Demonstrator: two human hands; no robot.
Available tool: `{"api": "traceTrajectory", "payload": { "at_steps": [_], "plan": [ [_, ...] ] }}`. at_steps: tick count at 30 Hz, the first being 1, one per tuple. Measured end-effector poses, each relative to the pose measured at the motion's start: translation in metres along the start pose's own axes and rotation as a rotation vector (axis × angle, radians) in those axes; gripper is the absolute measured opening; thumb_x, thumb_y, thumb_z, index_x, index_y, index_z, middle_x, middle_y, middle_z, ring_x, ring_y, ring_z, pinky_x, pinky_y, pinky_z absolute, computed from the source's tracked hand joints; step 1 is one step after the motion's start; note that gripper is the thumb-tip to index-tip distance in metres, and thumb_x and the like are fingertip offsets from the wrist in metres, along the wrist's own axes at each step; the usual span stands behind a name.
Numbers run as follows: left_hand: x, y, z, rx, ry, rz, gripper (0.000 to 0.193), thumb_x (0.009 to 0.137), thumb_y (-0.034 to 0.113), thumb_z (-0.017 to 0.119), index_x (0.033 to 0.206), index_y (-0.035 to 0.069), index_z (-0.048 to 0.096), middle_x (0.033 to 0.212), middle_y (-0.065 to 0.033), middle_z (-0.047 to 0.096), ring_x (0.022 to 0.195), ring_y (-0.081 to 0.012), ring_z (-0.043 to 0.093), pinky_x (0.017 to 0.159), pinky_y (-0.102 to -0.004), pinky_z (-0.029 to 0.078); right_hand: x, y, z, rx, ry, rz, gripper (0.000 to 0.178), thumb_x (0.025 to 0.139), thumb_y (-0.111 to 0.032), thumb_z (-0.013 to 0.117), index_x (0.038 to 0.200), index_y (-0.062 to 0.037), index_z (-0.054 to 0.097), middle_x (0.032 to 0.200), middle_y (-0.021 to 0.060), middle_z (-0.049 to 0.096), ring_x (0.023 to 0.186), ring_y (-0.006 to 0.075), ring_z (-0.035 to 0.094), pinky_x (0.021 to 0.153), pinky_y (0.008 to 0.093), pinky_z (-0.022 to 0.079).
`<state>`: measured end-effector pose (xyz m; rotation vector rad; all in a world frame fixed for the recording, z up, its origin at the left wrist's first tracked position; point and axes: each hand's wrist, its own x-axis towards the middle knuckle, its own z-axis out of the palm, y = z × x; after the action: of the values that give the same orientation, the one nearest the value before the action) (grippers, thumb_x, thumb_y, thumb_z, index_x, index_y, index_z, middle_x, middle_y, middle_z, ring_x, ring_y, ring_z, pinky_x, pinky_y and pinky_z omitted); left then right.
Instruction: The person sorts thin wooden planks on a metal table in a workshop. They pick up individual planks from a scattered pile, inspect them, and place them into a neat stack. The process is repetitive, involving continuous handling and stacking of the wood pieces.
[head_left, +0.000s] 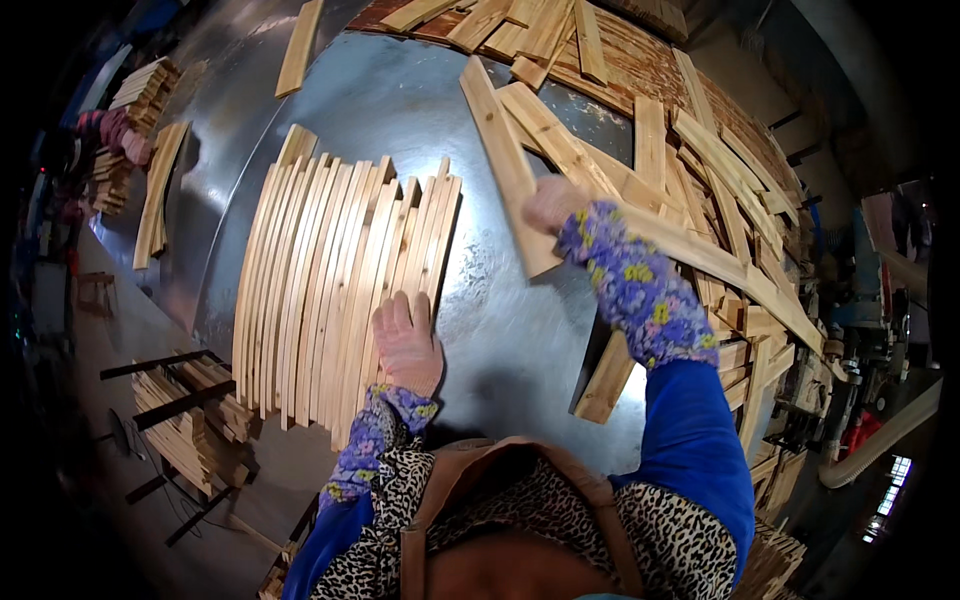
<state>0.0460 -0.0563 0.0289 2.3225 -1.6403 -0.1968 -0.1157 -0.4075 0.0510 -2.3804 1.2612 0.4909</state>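
My left hand (pixel 408 350), in a pale pink glove, lies with fingers stretched against the right side of a row of wooden slats (pixel 320 270). The slats stand on edge, packed side by side, with uneven far ends. My right hand (pixel 553 205), also gloved and a little blurred, is closed on the right edge of a wooden board (pixel 497 150). That board slants over the metal tabletop (pixel 490 310), to the right of the row and apart from it. The fingers' undersides on the board are hidden.
A jumbled pile of boards (pixel 690 190) covers the right side, reaching to the far edge. Another board (pixel 605 375) lies beside my right forearm. Single boards (pixel 300 50) lie far left, where a person's hand (pixel 133 147) shows. Stacked wood (pixel 185 420) sits on a rack lower left.
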Motion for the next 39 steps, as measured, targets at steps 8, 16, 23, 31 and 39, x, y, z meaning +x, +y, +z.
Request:
{"api": "traceTrajectory", "payload": {
  "at_steps": [8, 16, 23, 31, 39],
  "plan": [
    [-0.023, -0.021, 0.027, -0.028, 0.126, 0.051, 0.075, 0.096, 0.046, 0.073, 0.153, 0.001, 0.056, 0.159, -0.0266, 0.050, 0.152, -0.0458, 0.042, 0.132, -0.0597, 0.026, -0.175, -0.157, 0.176, 0.441, -0.180, -0.204, 0.054, 0.110, -0.051, 0.047, 0.126, -0.0044, 0.070, 0.118, 0.0256, 0.077, 0.110, 0.0424, 0.075, 0.104, 0.0498, 0.059],
    [-0.031, -0.031, 0.032, 0.136, -0.023, 0.083, 0.093, 0.087, 0.052, 0.079, 0.162, 0.005, 0.050, 0.167, -0.0265, 0.042, 0.160, -0.0464, 0.031, 0.136, -0.0594, 0.015, -0.223, 0.022, 0.112, 0.754, -0.252, 0.777, 0.078, 0.100, -0.075, 0.055, 0.099, -0.0016, 0.082, 0.103, 0.0207, 0.081, 0.107, 0.0417, 0.075, 0.097, 0.0529, 0.056],
    [-0.017, -0.017, -0.003, 0.130, -0.148, 0.052, 0.089, 0.091, 0.045, 0.076, 0.163, 0.001, 0.047, 0.165, -0.0311, 0.043, 0.159, -0.0466, 0.032, 0.135, -0.0595, 0.019, -0.223, 0.008, 0.141, 0.540, 0.436, 0.853, 0.081, 0.094, -0.056, 0.076, 0.153, -0.0021, 0.061, 0.130, 0.0237, 0.075, 0.124, 0.0365, 0.073, 0.109, 0.0483, 0.057],
    [-0.018, 0.011, -0.012, 0.116, -0.329, -0.041, 0.088, 0.099, 0.061, 0.067, 0.160, -0.001, 0.049, 0.162, -0.0348, 0.047, 0.151, -0.0491, 0.045, 0.131, -0.0564, 0.028, -0.176, -0.096, 0.211, 0.754, 0.256, 0.450, 0.040, 0.100, -0.038, 0.068, 0.116, -0.0017, 0.066, 0.105, 0.0220, 0.075, 0.100, 0.0349, 0.076, 0.089, 0.0478, 0.060],
    [-0.008, -0.011, 0.047, 0.367, -0.115, 0.113, 0.095, 0.096, 0.069, 0.062, 0.162, 0.002, 0.046, 0.167, -0.0348, 0.040, 0.154, -0.0521, 0.038, 0.131, -0.0629, 0.026, -0.105, -0.015, 0.180, 0.216, 0.545, 0.262, 0.044, 0.086, -0.037, 0.076, 0.121, -0.0119, 0.077, 0.113, 0.0147, 0.072, 0.109, 0.0340, 0.067, 0.090, 0.0528, 0.051]
  ]
}}
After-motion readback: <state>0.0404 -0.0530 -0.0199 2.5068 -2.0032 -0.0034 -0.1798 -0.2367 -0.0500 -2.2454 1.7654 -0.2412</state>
